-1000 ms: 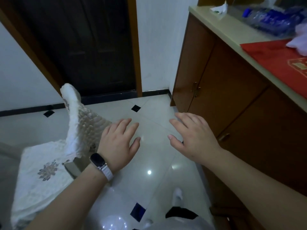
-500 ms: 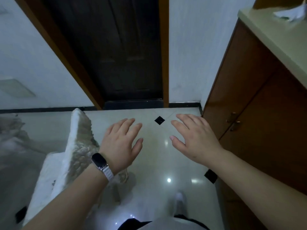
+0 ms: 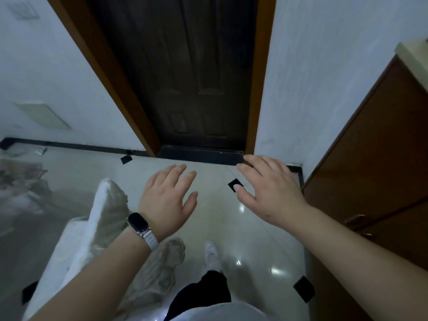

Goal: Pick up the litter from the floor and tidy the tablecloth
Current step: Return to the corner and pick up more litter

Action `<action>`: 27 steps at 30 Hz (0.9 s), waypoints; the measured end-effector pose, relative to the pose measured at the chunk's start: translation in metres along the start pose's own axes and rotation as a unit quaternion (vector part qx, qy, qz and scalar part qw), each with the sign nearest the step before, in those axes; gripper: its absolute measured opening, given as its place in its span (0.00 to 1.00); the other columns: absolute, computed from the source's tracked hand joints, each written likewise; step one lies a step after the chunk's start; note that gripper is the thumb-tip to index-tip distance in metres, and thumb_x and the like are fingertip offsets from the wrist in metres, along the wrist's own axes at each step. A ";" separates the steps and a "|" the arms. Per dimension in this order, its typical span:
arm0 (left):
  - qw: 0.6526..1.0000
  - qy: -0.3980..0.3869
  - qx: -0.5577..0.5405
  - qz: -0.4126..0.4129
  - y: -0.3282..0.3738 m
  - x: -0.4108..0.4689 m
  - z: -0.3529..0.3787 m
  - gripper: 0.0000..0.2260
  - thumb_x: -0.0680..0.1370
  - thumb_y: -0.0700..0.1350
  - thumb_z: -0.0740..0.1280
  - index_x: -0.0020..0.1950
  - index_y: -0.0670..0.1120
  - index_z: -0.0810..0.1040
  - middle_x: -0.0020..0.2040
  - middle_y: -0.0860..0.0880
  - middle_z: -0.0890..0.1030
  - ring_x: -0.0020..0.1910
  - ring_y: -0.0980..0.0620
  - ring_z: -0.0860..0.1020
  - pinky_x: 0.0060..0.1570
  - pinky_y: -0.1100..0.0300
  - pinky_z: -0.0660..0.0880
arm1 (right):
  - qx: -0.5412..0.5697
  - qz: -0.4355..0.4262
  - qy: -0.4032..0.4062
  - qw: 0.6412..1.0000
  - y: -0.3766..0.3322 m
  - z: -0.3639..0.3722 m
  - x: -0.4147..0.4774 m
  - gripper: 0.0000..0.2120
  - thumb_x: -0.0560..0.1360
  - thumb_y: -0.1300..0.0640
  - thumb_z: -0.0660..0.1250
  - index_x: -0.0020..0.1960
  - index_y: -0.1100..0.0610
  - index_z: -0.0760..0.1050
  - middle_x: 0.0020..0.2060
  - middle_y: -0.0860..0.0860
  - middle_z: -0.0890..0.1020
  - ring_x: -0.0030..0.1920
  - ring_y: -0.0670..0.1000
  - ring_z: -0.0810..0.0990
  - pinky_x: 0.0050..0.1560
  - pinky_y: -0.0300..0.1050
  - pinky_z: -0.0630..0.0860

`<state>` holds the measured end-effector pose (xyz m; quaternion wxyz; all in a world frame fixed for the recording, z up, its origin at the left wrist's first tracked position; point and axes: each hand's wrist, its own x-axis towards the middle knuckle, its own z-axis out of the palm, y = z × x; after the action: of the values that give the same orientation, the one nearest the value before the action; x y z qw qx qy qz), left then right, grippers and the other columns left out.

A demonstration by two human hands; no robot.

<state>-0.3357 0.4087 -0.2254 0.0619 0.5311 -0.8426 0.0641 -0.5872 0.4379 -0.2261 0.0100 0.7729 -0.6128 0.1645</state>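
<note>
As left hand [image 3: 166, 200], right hand [image 3: 271, 195] hover outspread, probable tablecloth [image 3: 92, 228] below

door [image 3: 185, 77]: dark wood | walls [image 3: 324, 77]: white | floor [image 3: 231, 223]: glossy pale tile | cabinet [image 3: 375, 158]: brown, right

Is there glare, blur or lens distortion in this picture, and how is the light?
Head view: dim light; small glare spots on the floor; left edge blurred; door frame leans from wide-angle distortion; left hand and right hand look sharp.
</note>
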 end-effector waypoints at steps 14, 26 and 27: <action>0.997 0.030 -0.040 -0.056 -0.142 0.189 0.051 0.22 0.77 0.57 0.57 0.68 0.49 0.75 0.66 0.45 0.77 0.65 0.43 0.75 0.62 0.45 0.72 | -0.064 -0.074 -0.051 0.994 0.014 0.051 0.250 0.25 0.78 0.41 0.55 0.67 0.53 0.75 0.67 0.52 0.76 0.66 0.55 0.73 0.66 0.55 0.69; 0.988 0.040 -0.035 -0.145 -0.252 0.271 0.070 0.19 0.79 0.52 0.65 0.68 0.47 0.75 0.67 0.43 0.77 0.65 0.39 0.75 0.62 0.42 0.72 | 0.008 -0.191 -0.046 0.980 0.000 0.119 0.424 0.24 0.77 0.42 0.60 0.68 0.54 0.74 0.66 0.53 0.76 0.66 0.55 0.73 0.66 0.54 0.70; 0.988 0.036 -0.029 -0.151 -0.261 0.278 0.074 0.19 0.79 0.51 0.65 0.68 0.47 0.75 0.66 0.43 0.77 0.64 0.39 0.75 0.62 0.42 0.72 | 0.016 -0.199 -0.049 0.979 0.000 0.127 0.440 0.24 0.78 0.42 0.60 0.68 0.54 0.74 0.66 0.53 0.76 0.66 0.55 0.73 0.66 0.54 0.70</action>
<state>-0.2218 0.0371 -0.2394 0.1166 0.6472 -0.7518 0.0484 -0.4703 -0.0050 -0.2285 0.0006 0.8867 -0.4436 0.1307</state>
